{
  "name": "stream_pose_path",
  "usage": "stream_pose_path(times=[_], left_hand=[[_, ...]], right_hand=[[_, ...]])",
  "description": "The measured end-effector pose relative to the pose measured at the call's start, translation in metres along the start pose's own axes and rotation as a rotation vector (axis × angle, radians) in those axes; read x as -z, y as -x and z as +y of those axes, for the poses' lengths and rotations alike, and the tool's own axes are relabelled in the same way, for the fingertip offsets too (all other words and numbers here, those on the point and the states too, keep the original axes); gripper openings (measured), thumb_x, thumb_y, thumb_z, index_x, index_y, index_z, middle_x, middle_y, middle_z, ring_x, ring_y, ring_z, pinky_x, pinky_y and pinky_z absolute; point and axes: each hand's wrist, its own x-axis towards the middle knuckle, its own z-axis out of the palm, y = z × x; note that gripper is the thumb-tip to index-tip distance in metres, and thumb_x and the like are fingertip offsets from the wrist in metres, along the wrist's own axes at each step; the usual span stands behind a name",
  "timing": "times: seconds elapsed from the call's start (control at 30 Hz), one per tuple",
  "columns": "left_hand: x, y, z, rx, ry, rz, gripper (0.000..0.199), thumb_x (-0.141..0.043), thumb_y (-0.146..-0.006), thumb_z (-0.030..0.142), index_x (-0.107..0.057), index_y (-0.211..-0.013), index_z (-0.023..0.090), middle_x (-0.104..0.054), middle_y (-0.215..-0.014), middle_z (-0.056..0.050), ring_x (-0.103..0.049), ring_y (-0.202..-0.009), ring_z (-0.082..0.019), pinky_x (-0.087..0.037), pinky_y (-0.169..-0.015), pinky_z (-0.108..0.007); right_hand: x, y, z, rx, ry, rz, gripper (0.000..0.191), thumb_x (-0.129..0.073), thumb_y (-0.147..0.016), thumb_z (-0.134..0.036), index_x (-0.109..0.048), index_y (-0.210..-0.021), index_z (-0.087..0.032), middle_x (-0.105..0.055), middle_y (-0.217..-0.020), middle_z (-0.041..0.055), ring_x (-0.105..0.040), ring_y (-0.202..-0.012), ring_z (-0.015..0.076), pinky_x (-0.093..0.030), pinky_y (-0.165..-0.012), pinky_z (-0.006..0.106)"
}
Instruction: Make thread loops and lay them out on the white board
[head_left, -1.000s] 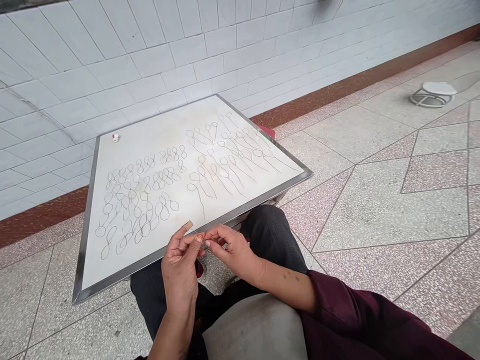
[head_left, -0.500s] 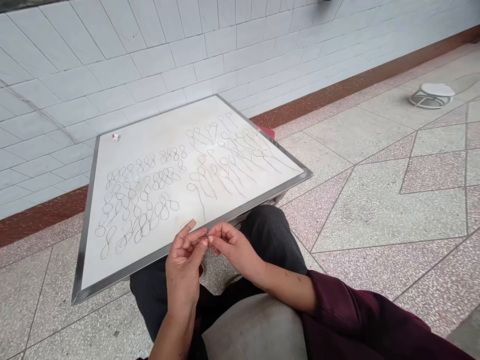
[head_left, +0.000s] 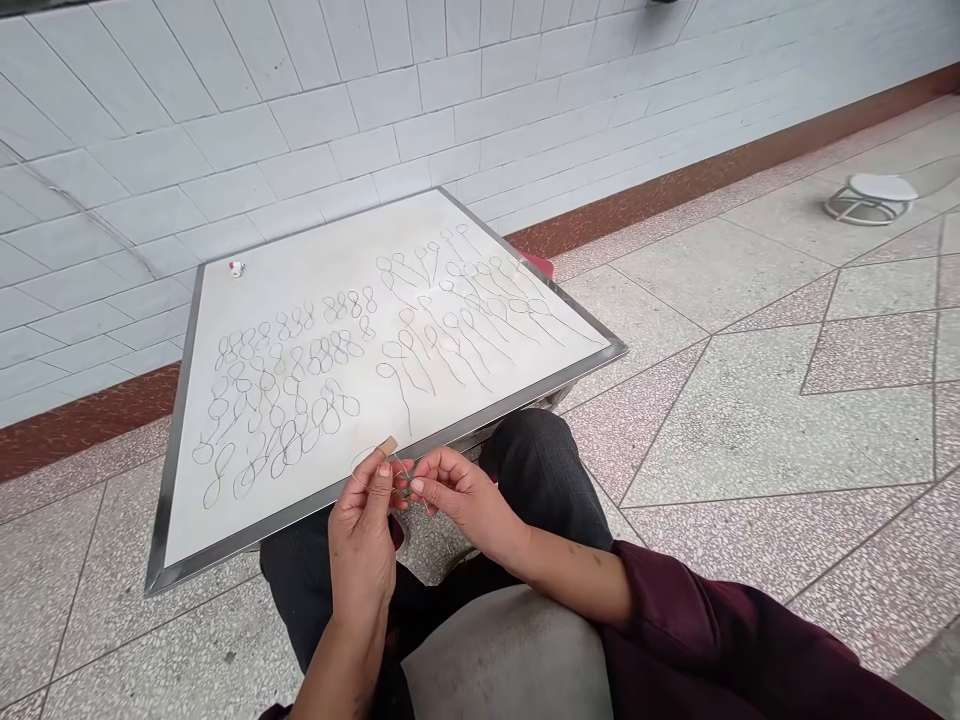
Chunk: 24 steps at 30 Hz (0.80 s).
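At the clock centre, just off the near edge of the desk (head_left: 322, 252), the right hand (head_left: 471, 508) had its thumb and forefinger pinched together on a thin strand (head_left: 403, 462). At 9 o'clock to it, the left hand (head_left: 364, 535) held the same strand in curled fingers, thumb close against them; the exact contact points were too small to tell. A tan wrap (head_left: 388, 444) covered one left fingertip. On the desk, figure-eight loops (head_left: 289, 440) lay in rows at 10 o'clock, and single loops with tails (head_left: 454, 330) lay at 12 to 1 o'clock. Between 10 and 11 o'clock, a small red-and-white object (head_left: 237, 269) rested near the far corner. Beyond, at 12 o'clock, stood a tiled wall (head_left: 450, 85). At 2 o'clock, well apart, a white-topped stool (head_left: 881, 188) stood on the floor (head_left: 780, 430).
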Motion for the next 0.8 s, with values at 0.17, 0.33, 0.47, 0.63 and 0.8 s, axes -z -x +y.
stream_pose_path(times=[0.17,0.33,0.47,0.63,0.8], left_hand=[[0.004,0.0,-0.001,0.03,-0.027,-0.056,0.041,-0.074,-0.082,0.045,-0.075,-0.116,0.021,-0.07,-0.092,-0.003,-0.057,-0.075,-0.013,-0.045,-0.068,-0.025],[0.006,0.0,0.003,0.062,-0.013,-0.117,0.041,-0.072,-0.084,0.046,-0.075,-0.118,0.022,-0.064,-0.083,-0.001,-0.052,-0.074,-0.013,-0.042,-0.067,-0.025],[0.009,0.002,0.009,0.096,-0.079,-0.179,0.051,-0.069,-0.086,0.05,-0.07,-0.128,0.021,-0.061,-0.08,-0.001,-0.051,-0.077,-0.015,-0.042,-0.069,-0.026],[0.011,0.005,0.009,0.115,-0.189,-0.241,0.056,-0.065,-0.087,0.054,-0.066,-0.133,0.023,-0.068,-0.091,-0.006,-0.056,-0.084,-0.019,-0.045,-0.08,-0.031],[0.008,0.009,0.009,0.111,-0.176,-0.241,0.051,-0.072,-0.081,0.053,-0.073,-0.124,0.024,-0.072,-0.095,-0.009,-0.062,-0.087,-0.025,-0.049,-0.077,-0.036]], right_hand=[[-0.001,0.002,0.001,-0.012,0.024,-0.007,0.037,-0.077,-0.078,-0.052,-0.059,-0.082,-0.02,-0.064,-0.074,-0.0015,-0.059,-0.071,0.014,-0.046,-0.063,0.027],[0.004,0.006,0.004,-0.044,0.134,-0.03,0.038,-0.075,-0.08,-0.054,-0.06,-0.086,-0.02,-0.067,-0.077,-0.0004,-0.061,-0.072,0.0149,-0.047,-0.065,0.028],[0.015,0.006,0.001,0.066,0.358,-0.006,0.028,-0.066,-0.09,-0.05,-0.065,-0.093,-0.022,-0.065,-0.086,0.0009,-0.059,-0.078,0.0151,-0.048,-0.072,0.03],[0.021,0.002,-0.005,0.091,0.357,-0.043,0.026,-0.075,-0.083,-0.045,-0.071,-0.098,-0.024,-0.062,-0.099,0.0022,-0.062,-0.089,0.0168,-0.05,-0.084,0.034],[0.014,0.003,-0.009,0.017,0.097,-0.19,0.028,-0.077,-0.081,-0.045,-0.065,-0.086,-0.021,-0.067,-0.075,-0.0016,-0.066,-0.073,0.0171,-0.053,-0.08,0.037]])
